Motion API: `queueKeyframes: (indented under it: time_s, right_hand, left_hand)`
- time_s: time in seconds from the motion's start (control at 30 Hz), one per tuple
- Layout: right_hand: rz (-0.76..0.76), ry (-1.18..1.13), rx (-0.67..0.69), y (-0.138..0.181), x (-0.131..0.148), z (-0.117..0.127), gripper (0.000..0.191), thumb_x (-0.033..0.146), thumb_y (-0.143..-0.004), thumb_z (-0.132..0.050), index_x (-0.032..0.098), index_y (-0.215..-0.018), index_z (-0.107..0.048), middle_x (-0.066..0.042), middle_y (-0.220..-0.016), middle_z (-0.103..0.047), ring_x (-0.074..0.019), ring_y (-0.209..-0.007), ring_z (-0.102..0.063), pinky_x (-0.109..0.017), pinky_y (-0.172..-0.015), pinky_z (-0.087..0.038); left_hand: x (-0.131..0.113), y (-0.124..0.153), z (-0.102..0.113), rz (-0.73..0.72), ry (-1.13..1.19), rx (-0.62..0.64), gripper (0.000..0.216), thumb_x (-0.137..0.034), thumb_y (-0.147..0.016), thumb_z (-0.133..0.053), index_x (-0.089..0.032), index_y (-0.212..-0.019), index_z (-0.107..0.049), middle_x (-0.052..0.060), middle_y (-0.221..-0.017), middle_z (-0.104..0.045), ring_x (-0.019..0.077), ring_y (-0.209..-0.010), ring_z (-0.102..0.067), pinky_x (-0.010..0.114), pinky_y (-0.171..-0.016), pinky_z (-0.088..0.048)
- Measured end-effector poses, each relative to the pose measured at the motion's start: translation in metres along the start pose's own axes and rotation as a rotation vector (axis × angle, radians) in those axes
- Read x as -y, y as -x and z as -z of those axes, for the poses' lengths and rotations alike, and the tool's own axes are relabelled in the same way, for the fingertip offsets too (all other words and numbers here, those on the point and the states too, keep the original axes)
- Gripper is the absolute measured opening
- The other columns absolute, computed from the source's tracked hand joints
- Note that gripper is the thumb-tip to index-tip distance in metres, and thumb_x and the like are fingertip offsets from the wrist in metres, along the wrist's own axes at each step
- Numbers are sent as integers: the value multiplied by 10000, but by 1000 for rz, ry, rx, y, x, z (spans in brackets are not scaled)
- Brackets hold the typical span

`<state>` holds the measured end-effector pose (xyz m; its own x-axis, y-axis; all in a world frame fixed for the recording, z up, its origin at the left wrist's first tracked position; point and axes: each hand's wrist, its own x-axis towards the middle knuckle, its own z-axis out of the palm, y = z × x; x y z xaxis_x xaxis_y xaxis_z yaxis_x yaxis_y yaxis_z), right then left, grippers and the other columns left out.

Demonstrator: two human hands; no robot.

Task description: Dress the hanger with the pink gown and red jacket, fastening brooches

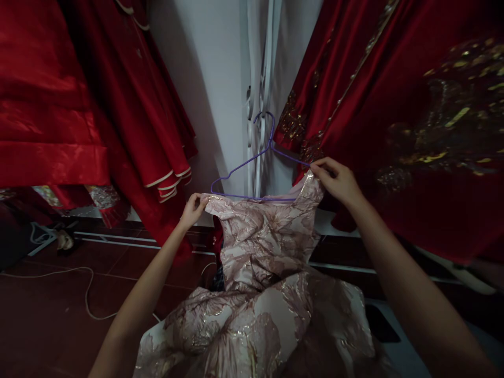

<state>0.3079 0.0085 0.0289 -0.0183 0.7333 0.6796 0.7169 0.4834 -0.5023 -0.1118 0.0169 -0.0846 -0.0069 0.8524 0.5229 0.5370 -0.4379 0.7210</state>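
A pale pink dress [271, 236] with a shiny floral pattern spreads out before me, its skirt bunched toward the bottom of the view. My left hand [194, 210] pinches the dress at its left shoulder edge. At the other shoulder strap, my right hand [334, 178] grips the fabric beside the right end of a purple hanger [244, 164]. The hanger's right arm runs into that strap, while its left end shows outside the dress. Its hook reaches up in front of a white metal stand with curved parts [255, 147].
Red garments [137, 105] hang on the left, and a red gown with gold sequins [394, 131] hangs on the right. A white cable [91, 294] crosses the dark red floor near a pair of shoes [64, 240]. A dark flat object [381, 323] lies at lower right.
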Motion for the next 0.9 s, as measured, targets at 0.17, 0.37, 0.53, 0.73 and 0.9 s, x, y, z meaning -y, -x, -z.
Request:
queueKeyframes:
  time_s: [0.17,0.37,0.53,0.73,0.9]
  right_hand:
    - [-17,-6,16,0,0,-1,262,430,-824,-486,209,-901,-606,-10,-760,-598,-116,-672,-491,-224,-646,-363]
    - [-13,-19,36,-2,-3,0,239,411,-818,-495,210,-890,-604,0,-744,-579,-113,-670,-483,-227,-642,-359]
    - [0,-67,47,-4,-3,0,233,410,-814,-501,203,-857,-600,0,-710,-560,-113,-654,-472,-235,-629,-354]
    - [-4,-167,100,-7,-4,-1,201,390,-797,-529,202,-823,-596,-2,-736,-575,-112,-673,-483,-237,-652,-361]
    - [-28,-188,106,-6,-4,-6,209,398,-794,-526,201,-829,-590,2,-704,-555,-115,-639,-467,-241,-618,-353]
  left_hand:
    - [0,-3,4,-13,-2,1,283,-466,-810,-491,-187,-858,-512,11,-767,-553,132,-740,-515,239,-684,-412]
    - [-4,-4,4,-41,-19,-8,281,-456,-827,-473,-183,-867,-525,24,-807,-573,134,-762,-527,248,-710,-422]
    - [-8,-7,4,-44,0,-7,297,-466,-826,-464,-181,-868,-533,35,-852,-593,141,-808,-539,258,-755,-429]
    - [-27,-36,7,-118,19,7,299,-455,-845,-428,-181,-816,-547,24,-787,-571,135,-762,-523,239,-714,-422]
    - [-70,-67,-3,-195,69,128,349,-473,-834,-431,-164,-800,-590,10,-730,-569,125,-701,-499,222,-649,-404]
